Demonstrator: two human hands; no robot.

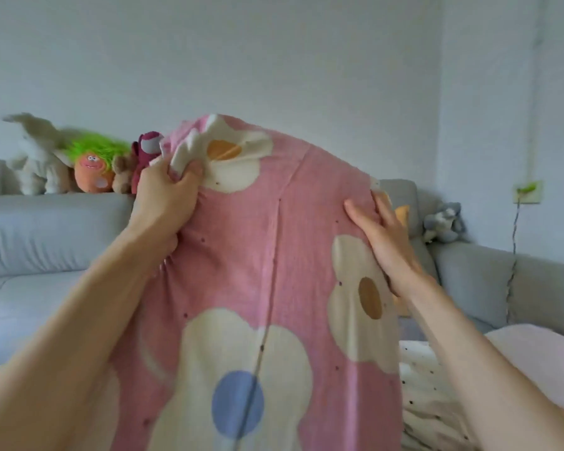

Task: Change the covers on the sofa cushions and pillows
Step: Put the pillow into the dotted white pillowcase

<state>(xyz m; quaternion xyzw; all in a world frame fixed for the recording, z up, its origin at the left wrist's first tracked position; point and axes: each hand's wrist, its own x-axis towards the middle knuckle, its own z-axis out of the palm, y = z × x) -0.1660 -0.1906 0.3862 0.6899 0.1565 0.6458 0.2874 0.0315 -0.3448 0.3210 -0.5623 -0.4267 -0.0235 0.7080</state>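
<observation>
We are holding the pink flowered cushion cover point(258, 255) upright before us, over the grey sofa point(46, 236). Our left hand point(163, 193) is clenching a bunched top corner; our right hand point(381, 242) is lying flat, fingers straight, against the right edge. The risk, we are judging: the single grip slipping and the cover sagging crooked over its filling. Its long axis is running vertically, seam down the middle, top pointing at the wall.

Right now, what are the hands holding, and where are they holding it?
The left hand grips a bunch of the pink flowered cover near its top left corner. The right hand lies flat, fingers straight, against its upper right edge.
</observation>
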